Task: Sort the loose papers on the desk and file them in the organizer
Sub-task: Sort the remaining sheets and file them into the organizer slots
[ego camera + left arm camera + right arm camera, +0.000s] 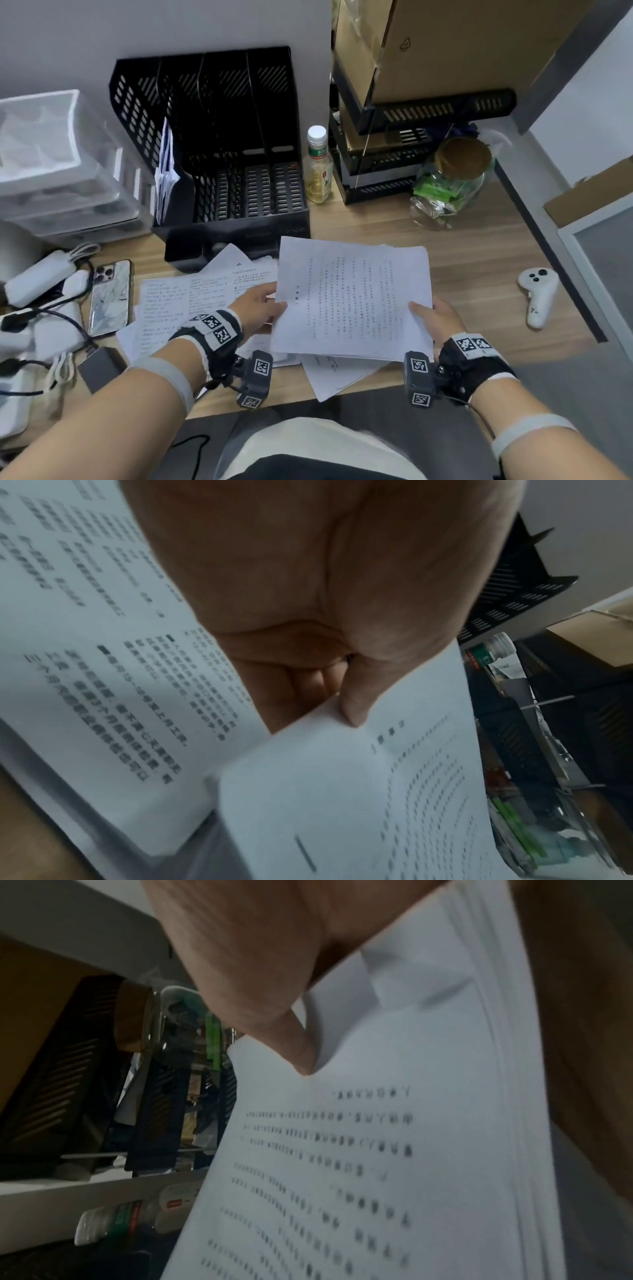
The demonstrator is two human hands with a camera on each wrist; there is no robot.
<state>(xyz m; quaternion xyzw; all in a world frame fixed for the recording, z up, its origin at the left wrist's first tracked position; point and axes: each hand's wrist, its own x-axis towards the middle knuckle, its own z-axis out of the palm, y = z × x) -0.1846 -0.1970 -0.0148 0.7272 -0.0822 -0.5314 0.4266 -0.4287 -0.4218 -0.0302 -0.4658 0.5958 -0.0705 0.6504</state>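
Wooden desk [479, 246], cluttered. At the back against the wall, black mesh file organizer [219, 137], a few sheets already upright in its leftmost slot. Just in front, loose printed papers [178, 301] fanned flat on the desk. Above them, stack of printed sheets [352, 294], held up off the desk. Left hand [260, 308] pinching its left edge, thumb on top; right hand [435, 318] gripping its lower right corner likewise.
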